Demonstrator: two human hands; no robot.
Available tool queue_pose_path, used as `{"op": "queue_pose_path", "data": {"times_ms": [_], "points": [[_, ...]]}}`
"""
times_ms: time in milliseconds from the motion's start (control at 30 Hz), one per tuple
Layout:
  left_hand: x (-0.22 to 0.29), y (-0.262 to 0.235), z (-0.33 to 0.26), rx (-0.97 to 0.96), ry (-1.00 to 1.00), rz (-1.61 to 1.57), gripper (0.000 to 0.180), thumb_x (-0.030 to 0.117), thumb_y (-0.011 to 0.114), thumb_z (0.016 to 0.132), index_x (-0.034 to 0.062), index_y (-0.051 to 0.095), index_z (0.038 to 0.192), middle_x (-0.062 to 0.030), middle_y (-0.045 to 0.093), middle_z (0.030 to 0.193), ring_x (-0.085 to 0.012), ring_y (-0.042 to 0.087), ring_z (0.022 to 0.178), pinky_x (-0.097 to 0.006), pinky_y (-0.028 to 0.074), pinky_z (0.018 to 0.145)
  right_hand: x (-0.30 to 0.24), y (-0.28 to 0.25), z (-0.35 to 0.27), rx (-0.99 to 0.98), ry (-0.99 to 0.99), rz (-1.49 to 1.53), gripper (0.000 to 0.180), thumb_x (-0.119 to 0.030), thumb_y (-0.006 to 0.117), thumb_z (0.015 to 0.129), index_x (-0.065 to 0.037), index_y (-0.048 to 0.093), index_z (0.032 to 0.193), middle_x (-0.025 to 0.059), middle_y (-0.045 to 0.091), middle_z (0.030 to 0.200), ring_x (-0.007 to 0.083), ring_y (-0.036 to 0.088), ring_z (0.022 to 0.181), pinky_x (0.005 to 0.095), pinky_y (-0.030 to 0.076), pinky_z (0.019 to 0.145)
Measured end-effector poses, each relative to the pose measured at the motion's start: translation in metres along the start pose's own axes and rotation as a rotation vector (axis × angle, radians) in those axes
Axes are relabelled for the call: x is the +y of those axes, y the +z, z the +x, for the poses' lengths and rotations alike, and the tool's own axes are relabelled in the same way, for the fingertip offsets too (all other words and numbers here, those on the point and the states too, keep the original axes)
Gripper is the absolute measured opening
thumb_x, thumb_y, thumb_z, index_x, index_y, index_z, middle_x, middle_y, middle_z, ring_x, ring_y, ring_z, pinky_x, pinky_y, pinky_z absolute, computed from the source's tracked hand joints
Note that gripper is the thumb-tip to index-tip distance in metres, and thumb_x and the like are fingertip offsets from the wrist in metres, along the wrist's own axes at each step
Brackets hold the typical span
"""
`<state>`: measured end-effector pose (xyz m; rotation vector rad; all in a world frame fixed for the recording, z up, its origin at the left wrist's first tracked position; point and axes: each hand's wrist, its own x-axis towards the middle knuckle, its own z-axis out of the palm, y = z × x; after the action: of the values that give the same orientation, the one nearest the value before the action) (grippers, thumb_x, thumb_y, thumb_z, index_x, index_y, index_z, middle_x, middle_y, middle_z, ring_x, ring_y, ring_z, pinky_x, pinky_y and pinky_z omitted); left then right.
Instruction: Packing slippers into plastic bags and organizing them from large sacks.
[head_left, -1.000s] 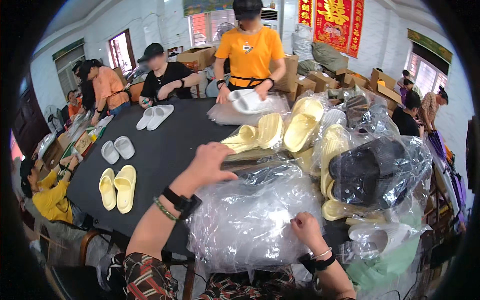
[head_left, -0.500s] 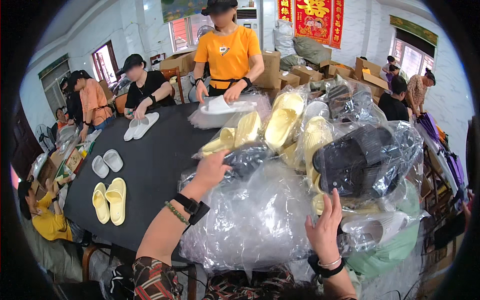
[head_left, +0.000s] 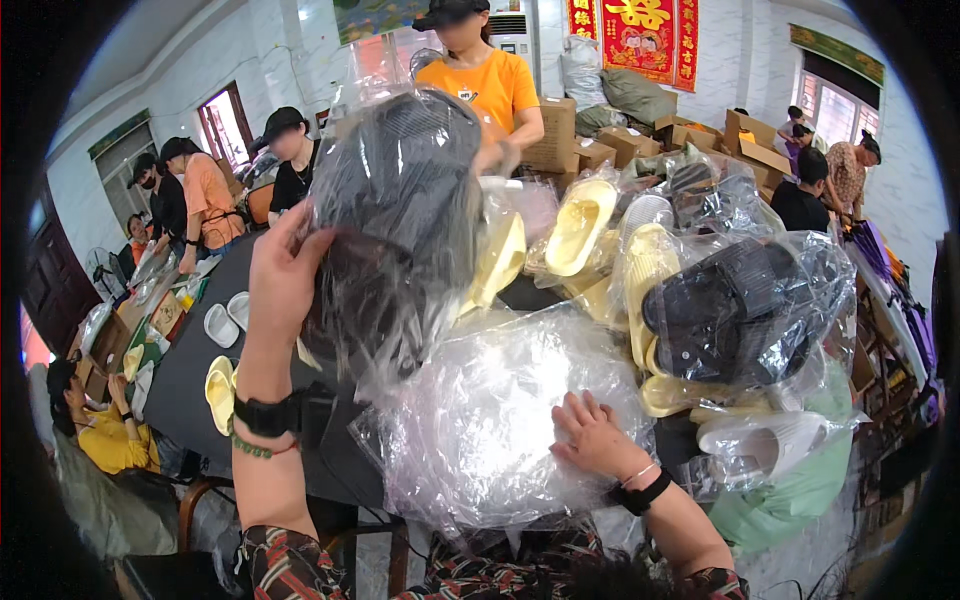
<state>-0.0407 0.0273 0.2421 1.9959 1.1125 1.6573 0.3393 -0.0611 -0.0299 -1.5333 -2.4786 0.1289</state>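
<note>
- Head view is showing, toward the left edge of the dark bench (head_left: 190,375), a pair of pale yellow slippers (head_left: 219,392) lying flat, with a pair of white slippers (head_left: 224,323) lying just beyond them.
- Left hand (head_left: 283,278) is gripping the left side of a clear plastic bag holding dark slippers (head_left: 400,215), fingers curled around the bag's edge, and is holding it raised above the bench, well up in front of the camera.
- Below that raised bag, a heap of empty clear bags (head_left: 480,430) is lying at the near edge of the bench.
- Right hand (head_left: 593,437) is resting flat on top of that heap with its fingers spread, pressing down and clasping nothing.
- Behind the heap, bagged yellow slippers (head_left: 585,225) are piling up toward the far edge.
- Toward the right edge, another bagged pair of black slippers (head_left: 740,310) is sitting on the pile, with a white slipper in plastic (head_left: 765,440) lying just below it.
- Across the far edge, a person in an orange shirt (head_left: 490,90) is standing.
</note>
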Motion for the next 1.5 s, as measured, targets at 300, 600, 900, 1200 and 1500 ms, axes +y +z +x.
{"op": "queue_pose_path", "data": {"times_ms": [300,600,900,1200,1500], "points": [[0.015,0.040,-0.073,-0.584,-0.508,-0.277,0.034,0.004,0.064,0.093,-0.0036,0.064,0.126,-0.0039,0.071,0.112,-0.0091,0.062,0.097,-0.027,0.049,0.088,0.036,-0.054,0.016,0.518,0.185,1.599,0.054,-0.046,0.041,0.104,-0.005,0.050,0.139,0.0146,0.063,0.126,0.0264,0.062,0.115,0.0380,0.047,0.099],[-0.106,0.108,-0.172,-0.447,-0.175,0.507,0.043,0.019,0.075,0.084,-0.0036,0.065,0.119,-0.0197,0.071,0.099,-0.0325,0.068,0.090,-0.039,0.052,0.086,0.007,-0.006,0.018,0.058,0.331,0.843,0.076,-0.025,0.084,0.082,-0.001,0.043,0.142,0.0110,0.065,0.090,0.0146,0.057,0.072,0.0313,0.050,0.065],[-0.032,0.014,-0.241,-0.795,-0.431,0.718,0.021,0.022,0.071,0.083,0.0015,0.070,0.087,-0.0201,0.069,0.077,-0.0401,0.068,0.076,-0.045,0.054,0.068,0.010,0.017,0.020,0.099,0.490,0.968,0.025,-0.015,0.071,0.093,-0.001,0.058,0.109,0.0030,0.061,0.072,0.0078,0.051,0.063,0.0268,0.042,0.053],[-0.037,0.038,-0.275,-0.621,-0.842,-0.283,0.034,0.011,0.064,0.095,0.0078,0.067,0.129,-0.0018,0.067,0.077,-0.0098,0.058,0.070,-0.027,0.051,0.071,0.026,0.034,0.018,0.208,0.456,1.123,0.012,-0.012,0.058,0.100,-0.002,0.054,0.104,0.0007,0.056,0.070,0.0079,0.050,0.062,0.0242,0.041,0.057],[-0.081,0.042,-0.264,-0.420,-1.124,-1.149,0.041,0.004,0.065,0.086,-0.0027,0.056,0.125,-0.0035,0.062,0.082,-0.0075,0.046,0.055,-0.022,0.035,0.045,0.030,0.045,0.017,0.268,0.512,1.050,0.018,-0.020,0.057,0.101,-0.004,0.058,0.109,-0.0006,0.055,0.076,0.0092,0.047,0.066,0.0273,0.039,0.056]]}}
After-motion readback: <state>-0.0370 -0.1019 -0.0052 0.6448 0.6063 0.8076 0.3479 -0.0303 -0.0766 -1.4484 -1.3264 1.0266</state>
